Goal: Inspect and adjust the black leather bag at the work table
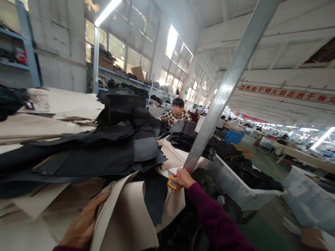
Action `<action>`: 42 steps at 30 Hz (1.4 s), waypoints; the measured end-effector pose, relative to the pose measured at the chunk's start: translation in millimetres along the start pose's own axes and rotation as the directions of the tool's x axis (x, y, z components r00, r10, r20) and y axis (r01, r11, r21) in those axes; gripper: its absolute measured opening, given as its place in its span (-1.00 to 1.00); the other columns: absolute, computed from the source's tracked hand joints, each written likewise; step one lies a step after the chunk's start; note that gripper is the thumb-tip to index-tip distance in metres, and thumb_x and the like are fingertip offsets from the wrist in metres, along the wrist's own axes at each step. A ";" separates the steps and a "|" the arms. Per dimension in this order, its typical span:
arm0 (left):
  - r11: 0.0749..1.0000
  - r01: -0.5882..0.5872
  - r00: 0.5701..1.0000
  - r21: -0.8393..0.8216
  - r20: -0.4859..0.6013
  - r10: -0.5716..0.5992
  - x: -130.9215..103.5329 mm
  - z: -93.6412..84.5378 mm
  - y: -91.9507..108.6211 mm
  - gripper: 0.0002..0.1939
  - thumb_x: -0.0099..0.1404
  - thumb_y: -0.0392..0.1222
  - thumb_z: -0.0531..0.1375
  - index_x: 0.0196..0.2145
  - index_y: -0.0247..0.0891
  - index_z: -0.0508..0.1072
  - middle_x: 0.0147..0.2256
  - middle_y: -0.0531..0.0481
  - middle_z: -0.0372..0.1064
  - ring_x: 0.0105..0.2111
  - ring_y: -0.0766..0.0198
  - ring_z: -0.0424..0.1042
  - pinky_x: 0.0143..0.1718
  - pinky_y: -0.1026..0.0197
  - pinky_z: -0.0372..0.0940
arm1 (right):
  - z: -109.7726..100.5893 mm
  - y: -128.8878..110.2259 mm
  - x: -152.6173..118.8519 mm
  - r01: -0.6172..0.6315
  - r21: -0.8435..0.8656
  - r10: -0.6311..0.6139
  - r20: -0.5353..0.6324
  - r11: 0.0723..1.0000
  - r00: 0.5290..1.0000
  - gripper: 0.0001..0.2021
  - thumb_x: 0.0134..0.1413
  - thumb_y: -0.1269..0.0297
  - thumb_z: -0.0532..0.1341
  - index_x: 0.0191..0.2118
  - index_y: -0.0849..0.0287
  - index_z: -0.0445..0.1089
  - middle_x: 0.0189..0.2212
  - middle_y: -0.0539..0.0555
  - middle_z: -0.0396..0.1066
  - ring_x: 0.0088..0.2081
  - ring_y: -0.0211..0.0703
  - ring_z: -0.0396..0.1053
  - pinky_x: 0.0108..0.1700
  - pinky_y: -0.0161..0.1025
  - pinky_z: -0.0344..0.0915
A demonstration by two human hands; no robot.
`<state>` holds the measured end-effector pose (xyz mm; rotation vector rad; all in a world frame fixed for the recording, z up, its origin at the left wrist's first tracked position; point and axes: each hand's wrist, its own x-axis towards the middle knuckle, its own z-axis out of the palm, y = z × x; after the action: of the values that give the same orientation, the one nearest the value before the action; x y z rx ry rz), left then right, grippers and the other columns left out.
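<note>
On the tabletop [31, 129], a stack of dark cut pieces [86, 153] lies over pale sheets [125, 216] whose edges curl off the near side. Left hand [83, 223]: lies flat against the turned-up pale sheets at the lower edge of the view, fingers spread along them, pressing or steadying rather than clenched. Right hand [183, 178]: clenched around a yellow-handled tool, probably scissors [171, 182], just beside the foot of a slanting metal post [227, 83]; the blades cannot be made out.

Progress, as a judgement: the work appears to be at an early or middle stage. The dark stack looks sorted and piled, while the pale sheets under the hands are loose and untrimmed, and no cut is visible in them.

Beyond the post, a white bin [235, 184] holds more dark pieces. A person in a checked shirt [178, 115] sits behind the stack, well apart from the hands.

Hidden or unclear: the left wrist is cut off by the frame; the tool's working end is covered by the right hand and fabric; the layers beneath the dark stack cannot be counted; the far hall is too bright and small to read.
</note>
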<state>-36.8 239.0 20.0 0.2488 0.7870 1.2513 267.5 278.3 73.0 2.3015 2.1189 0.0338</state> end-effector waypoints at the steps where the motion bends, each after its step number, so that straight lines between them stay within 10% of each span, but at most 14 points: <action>1: 1.000 -0.008 1.000 0.006 0.008 0.008 -0.6 -0.5 0.5 -0.68 0.14 -0.50 0.12 -0.14 -0.35 0.42 -0.35 -0.05 0.44 -0.42 0.28 0.46 -0.36 0.36 0.41 | -0.7 -1.2 -0.4 -0.004 -0.007 0.004 0.001 1.000 1.000 -0.74 0.04 0.13 0.14 -0.36 0.29 0.33 -0.43 0.03 0.35 -0.42 -0.29 0.30 -0.36 -0.28 0.25; 42: 0.997 -0.059 0.968 -0.050 0.242 0.070 7.1 -22.6 1.5 -0.69 0.10 -0.35 0.23 -0.16 -0.42 0.35 -0.39 -0.14 0.44 -0.44 0.21 0.44 -0.36 0.23 0.38 | -16.7 -83.3 44.3 -0.129 -0.186 0.123 -0.044 0.974 0.991 -0.80 0.11 0.27 0.14 -0.20 0.29 0.33 -0.22 0.10 0.36 -0.17 -0.17 0.34 -0.15 -0.12 0.34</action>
<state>-51.9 240.6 1.9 0.3889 0.5442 1.2688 187.8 329.2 88.0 2.3336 1.8876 0.2631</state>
